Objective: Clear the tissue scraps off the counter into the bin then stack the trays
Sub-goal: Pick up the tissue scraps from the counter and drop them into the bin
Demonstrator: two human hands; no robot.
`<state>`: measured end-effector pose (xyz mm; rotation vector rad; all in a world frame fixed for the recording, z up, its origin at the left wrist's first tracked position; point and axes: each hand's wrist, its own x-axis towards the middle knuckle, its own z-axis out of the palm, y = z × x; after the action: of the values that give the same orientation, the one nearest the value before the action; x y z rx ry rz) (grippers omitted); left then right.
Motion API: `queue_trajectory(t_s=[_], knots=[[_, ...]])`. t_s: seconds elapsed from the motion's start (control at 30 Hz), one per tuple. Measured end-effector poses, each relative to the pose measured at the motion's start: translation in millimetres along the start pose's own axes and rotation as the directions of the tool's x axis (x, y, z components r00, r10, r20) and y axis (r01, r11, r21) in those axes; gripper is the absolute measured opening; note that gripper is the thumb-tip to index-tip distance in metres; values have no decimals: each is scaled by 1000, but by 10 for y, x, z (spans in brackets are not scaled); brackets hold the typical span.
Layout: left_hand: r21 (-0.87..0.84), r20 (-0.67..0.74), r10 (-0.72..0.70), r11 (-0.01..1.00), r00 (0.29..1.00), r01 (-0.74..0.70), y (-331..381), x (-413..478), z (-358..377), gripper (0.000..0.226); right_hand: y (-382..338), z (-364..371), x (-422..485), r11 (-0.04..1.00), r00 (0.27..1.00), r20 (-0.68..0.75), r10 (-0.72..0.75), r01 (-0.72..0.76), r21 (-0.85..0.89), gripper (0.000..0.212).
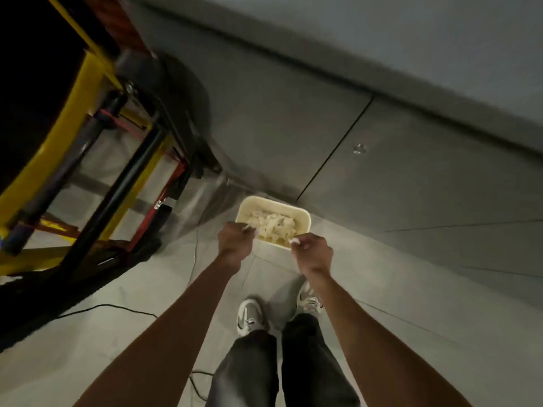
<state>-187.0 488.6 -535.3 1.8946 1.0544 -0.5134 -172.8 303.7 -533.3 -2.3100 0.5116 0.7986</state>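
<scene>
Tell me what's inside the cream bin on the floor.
The bin holds a heap of white tissue scraps. The left hand and right hand hover over its near rim, pinching more scraps. The bin's bottom is covered by the heap.

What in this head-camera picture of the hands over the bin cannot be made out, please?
- Left hand and right hand: knuckles face the camera, so the curled fingers hide the palms; only small white bits show at the fingertips.
- Bin: the near rim is covered by both hands; its depth is hidden under the tissue scraps.
- Counter and trays: outside the frame.
- Yellow and black frame: blurred and cut off at the left edge.
</scene>
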Motion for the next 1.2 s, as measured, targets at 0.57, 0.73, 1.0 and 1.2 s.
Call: queue_trajectory(t_s=[0.57,0.73,1.0,1.2], knots=[[493,180,206,828,962,-269,109,530,535,66,-69,302,701,995,993,81,-82,86,-51,51],[476,154,345,795,926,-376,490,-283,-197,53,-461,-357,-153,957,959,-3,-283,283,-57,41],[393,75,539,757,839,-522,1266,-2024,-1493,41,-1108,-1799,-1932,897,889,-127,-440,440,-32,36],[308,13,704,673,710,-673,1986,-3106,-2029,33,-1423,-2830,-2867,829,790,-300,-535,559,-4,31]])
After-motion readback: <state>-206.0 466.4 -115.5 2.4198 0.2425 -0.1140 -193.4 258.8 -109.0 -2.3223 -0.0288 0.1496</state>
